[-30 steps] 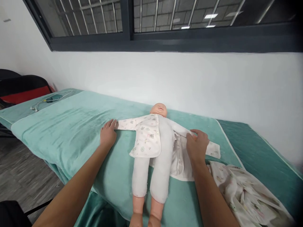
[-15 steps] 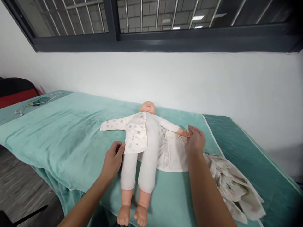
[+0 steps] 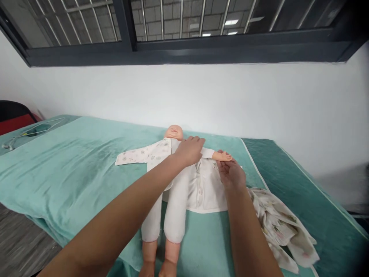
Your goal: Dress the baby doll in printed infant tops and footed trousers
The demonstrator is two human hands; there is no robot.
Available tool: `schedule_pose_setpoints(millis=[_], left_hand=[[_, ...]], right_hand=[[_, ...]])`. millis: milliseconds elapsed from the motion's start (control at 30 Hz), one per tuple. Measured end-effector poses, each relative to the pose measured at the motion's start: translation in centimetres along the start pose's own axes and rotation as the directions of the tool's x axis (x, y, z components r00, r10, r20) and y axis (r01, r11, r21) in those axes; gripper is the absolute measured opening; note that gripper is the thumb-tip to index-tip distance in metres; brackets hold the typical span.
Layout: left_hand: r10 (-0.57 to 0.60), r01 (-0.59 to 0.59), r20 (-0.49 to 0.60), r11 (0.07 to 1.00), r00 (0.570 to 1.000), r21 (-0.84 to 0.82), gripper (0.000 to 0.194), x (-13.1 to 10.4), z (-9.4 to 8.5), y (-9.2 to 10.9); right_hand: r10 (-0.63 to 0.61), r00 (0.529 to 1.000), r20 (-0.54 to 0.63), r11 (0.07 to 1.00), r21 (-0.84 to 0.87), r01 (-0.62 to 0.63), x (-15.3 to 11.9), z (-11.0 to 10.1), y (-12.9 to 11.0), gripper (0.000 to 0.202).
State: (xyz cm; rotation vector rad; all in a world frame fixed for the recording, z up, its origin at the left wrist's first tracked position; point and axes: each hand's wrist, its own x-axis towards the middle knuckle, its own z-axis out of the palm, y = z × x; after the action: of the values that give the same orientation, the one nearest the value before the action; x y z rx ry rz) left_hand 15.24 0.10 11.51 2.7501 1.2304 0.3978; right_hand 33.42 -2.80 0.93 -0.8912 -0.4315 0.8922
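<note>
A baby doll (image 3: 174, 132) in a white bodysuit lies on its back, head toward the wall. A patterned white jacket (image 3: 134, 156) covers its arm and chest on the left; the jacket's other half (image 3: 210, 190) lies spread beside the doll on the right. Across the doll's upper chest reaches my left hand (image 3: 190, 150), fingers extended, near the shoulder on the right. My right hand (image 3: 232, 173) is at the doll's outstretched hand (image 3: 221, 156), palm up with its fingers curled beneath the doll's wrist.
Green sheets (image 3: 86, 154) cover the bed. A crumpled patterned cloth (image 3: 282, 227) lies right of my right forearm. At the far left are a white cord (image 3: 43, 129) and a black and red chair (image 3: 14, 115). Behind the bed stands a white wall (image 3: 201, 96) below a barred window.
My left hand has moved from the jacket's lower edge up to the doll's chest. My right hand has turned palm up under the doll's hand. The view has shifted slightly.
</note>
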Motion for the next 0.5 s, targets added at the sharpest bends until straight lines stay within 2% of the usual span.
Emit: schedule_pose_setpoints(millis=[100,167,200,267,333,367,433,500], left_hand=[[0.093,-0.107,0.171,0.992,0.981,0.070,0.037,3.1,1.9,1.2],[0.128,-0.152,0.220,0.984,0.967,0.094,0.032,3.9,3.0,1.5],[0.135,-0.162,0.226,0.981,0.965,0.103,0.030,4.0,3.3,1.5],[0.131,-0.159,0.207,0.979,0.970,0.124,0.029,3.9,3.5,1.2],[0.131,-0.158,0.185,0.977,0.974,0.142,0.028,3.6,3.1,0.8],[0.132,-0.161,0.184,0.976,0.974,0.150,0.029,3.4,2.9,0.6],[0.138,-0.171,0.195,0.971,0.971,0.166,0.029,3.1,2.3,0.3],[0.140,-0.178,0.199,0.966,0.970,0.187,0.028,2.8,1.9,0.1]], right_hand=[[-0.050,0.996,0.069,0.996,-0.072,0.055,-0.8,0.3,-0.7,0.023],[-0.117,0.990,0.077,0.954,-0.267,0.133,-0.9,0.3,-1.0,0.027],[-0.145,0.986,0.078,0.889,-0.427,0.164,-0.9,0.3,-1.1,0.027],[-0.166,0.982,0.088,0.673,-0.718,0.178,-0.7,0.3,-1.2,0.023],[-0.130,0.986,0.102,0.495,-0.855,0.154,-0.7,0.3,-1.1,0.018],[-0.096,0.990,0.102,0.457,-0.879,0.135,-0.8,0.3,-1.0,0.018],[-0.023,0.995,0.098,0.452,-0.887,0.098,-1.1,0.4,-1.0,0.024],[0.032,0.994,0.101,0.498,-0.864,0.072,-1.5,0.4,-1.3,0.029]])
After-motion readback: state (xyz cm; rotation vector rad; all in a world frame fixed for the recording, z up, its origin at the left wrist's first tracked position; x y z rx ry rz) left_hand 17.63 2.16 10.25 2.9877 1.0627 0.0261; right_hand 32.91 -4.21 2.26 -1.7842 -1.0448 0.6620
